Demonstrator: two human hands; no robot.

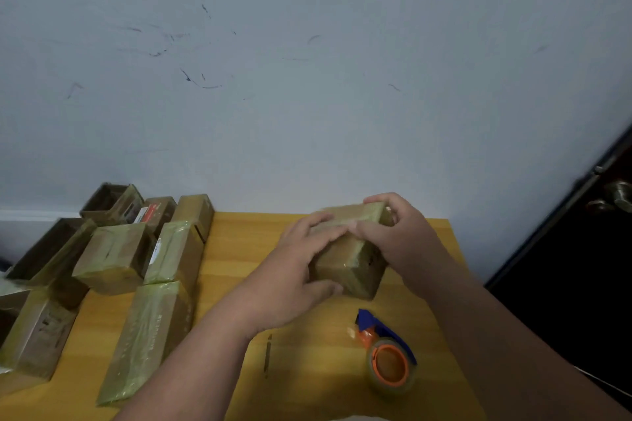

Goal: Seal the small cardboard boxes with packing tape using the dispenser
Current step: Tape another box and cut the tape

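Both hands grip the box (352, 256), left hand (294, 270) at 9 o'clock, right hand (400, 236) at 1. Dispenser (386, 352) lies at 6, nearer the right hand.

Surface: my yellow wooden table (239, 249), set against the wall | left side: cluster of taped cardboard boxes (150, 287), lying close together | middle: one small box (349, 267) under my hands | near edge: tape dispenser (388, 357), orange core, lying just beside that box
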